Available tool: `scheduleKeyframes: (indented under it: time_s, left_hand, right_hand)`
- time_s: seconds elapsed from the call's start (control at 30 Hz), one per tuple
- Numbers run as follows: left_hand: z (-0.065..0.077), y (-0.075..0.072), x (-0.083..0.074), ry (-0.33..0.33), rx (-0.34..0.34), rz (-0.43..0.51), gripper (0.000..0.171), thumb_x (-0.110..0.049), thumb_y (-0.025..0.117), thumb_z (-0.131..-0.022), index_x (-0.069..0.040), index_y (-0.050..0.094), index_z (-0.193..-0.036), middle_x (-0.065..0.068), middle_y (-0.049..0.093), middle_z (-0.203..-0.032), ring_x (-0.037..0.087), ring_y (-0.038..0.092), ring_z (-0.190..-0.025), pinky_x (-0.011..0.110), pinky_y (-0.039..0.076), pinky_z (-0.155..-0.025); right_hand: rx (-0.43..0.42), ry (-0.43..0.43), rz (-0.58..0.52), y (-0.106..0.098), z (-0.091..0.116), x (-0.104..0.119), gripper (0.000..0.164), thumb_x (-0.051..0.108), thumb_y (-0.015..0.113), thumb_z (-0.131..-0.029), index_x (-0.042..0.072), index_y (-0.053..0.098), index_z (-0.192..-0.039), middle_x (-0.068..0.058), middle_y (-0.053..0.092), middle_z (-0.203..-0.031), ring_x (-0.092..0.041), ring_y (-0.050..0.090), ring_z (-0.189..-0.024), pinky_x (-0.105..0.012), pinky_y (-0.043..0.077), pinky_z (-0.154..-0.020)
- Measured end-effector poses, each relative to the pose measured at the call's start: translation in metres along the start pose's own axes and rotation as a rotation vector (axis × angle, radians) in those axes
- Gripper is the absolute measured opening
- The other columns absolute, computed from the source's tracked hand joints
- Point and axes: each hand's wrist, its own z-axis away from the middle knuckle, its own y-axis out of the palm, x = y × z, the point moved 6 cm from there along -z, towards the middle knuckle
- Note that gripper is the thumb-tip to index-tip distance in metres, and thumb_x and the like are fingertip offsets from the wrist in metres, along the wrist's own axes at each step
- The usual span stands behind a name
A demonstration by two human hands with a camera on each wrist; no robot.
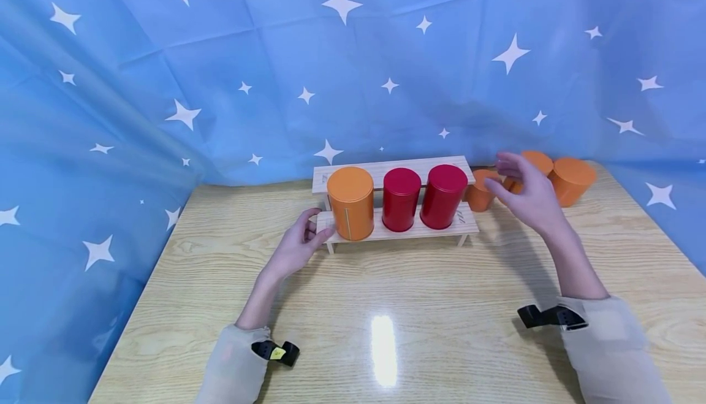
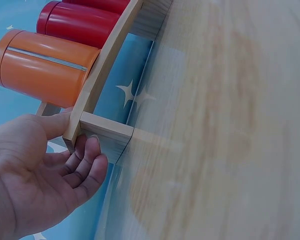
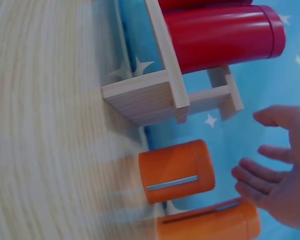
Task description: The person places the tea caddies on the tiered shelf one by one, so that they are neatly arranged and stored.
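My left hand pinches the left end of a two-tier wooden shelf, thumb on top of the lower board and fingers curled under it in the left wrist view. A large orange canister stands on the lower tier just beside the thumb. Two red canisters share that tier to the right. My right hand hovers, fingers spread and holding nothing, close to three orange canisters on the table. The smallest orange canister is nearest to the shelf; a larger orange canister lies beyond it in the right wrist view.
The shelf's upper tier rises behind the canisters. A blue curtain with white stars hangs along the back and sides of the light wooden table. Another orange canister stands at the far right of the group.
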Motion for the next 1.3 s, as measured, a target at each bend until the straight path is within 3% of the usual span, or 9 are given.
scheduleKeyframes:
  time_s: [0.27, 0.47, 0.7, 0.97, 1.3]
  left_hand:
    - [-0.001, 0.001, 0.001, -0.025, 0.011, 0.016, 0.068, -0.026, 0.067, -0.1, 0.002, 0.033, -0.152, 0.009, 0.05, -0.093, 0.02, 0.049, -0.08, 0.028, 0.043, -0.069]
    - [0.001, 0.0, 0.001, -0.005, 0.008, 0.03, 0.067, -0.028, 0.067, -0.1, 0.001, 0.036, -0.151, 0.008, 0.049, -0.091, 0.019, 0.049, -0.079, 0.027, 0.043, -0.068]
    - [0.001, 0.001, 0.001, -0.01, 0.013, 0.02, 0.068, -0.03, 0.067, -0.1, 0.001, 0.035, -0.152, 0.008, 0.049, -0.092, 0.018, 0.048, -0.078, 0.027, 0.043, -0.068]
    - [0.001, 0.0, 0.002, -0.009, 0.008, 0.01, 0.068, -0.031, 0.066, -0.1, 0.0, 0.035, -0.152, 0.007, 0.05, -0.092, 0.018, 0.049, -0.079, 0.028, 0.043, -0.068]
    - [0.001, 0.001, 0.001, -0.01, 0.009, 0.016, 0.069, -0.03, 0.068, -0.099, 0.001, 0.035, -0.152, 0.008, 0.049, -0.094, 0.019, 0.048, -0.08, 0.028, 0.043, -0.069]
  right_hand:
    - [0.079, 0.046, 0.014, 0.01, -0.005, -0.011, 0.072, 0.03, 0.068, -0.098, -0.002, 0.034, -0.152, -0.029, 0.044, -0.145, -0.048, 0.043, -0.129, -0.062, 0.037, -0.103]
    - [0.093, 0.041, 0.066, 0.017, -0.009, -0.014, 0.068, 0.021, 0.069, -0.097, -0.006, 0.036, -0.15, -0.031, 0.044, -0.142, -0.047, 0.045, -0.118, -0.058, 0.041, -0.093]
    - [0.14, 0.087, 0.071, 0.026, -0.012, -0.023, 0.07, 0.017, 0.067, -0.098, -0.008, 0.031, -0.152, -0.032, 0.036, -0.15, -0.049, 0.04, -0.13, -0.063, 0.039, -0.102]
    - [0.077, 0.047, 0.126, 0.026, -0.011, -0.025, 0.063, 0.016, 0.069, -0.097, -0.013, 0.04, -0.144, -0.031, 0.049, -0.128, -0.042, 0.048, -0.103, -0.051, 0.044, -0.08]
    - [0.007, 0.092, 0.155, 0.023, -0.008, -0.029, 0.062, 0.024, 0.073, -0.094, -0.009, 0.048, -0.14, -0.028, 0.056, -0.116, -0.04, 0.053, -0.096, -0.045, 0.046, -0.074]
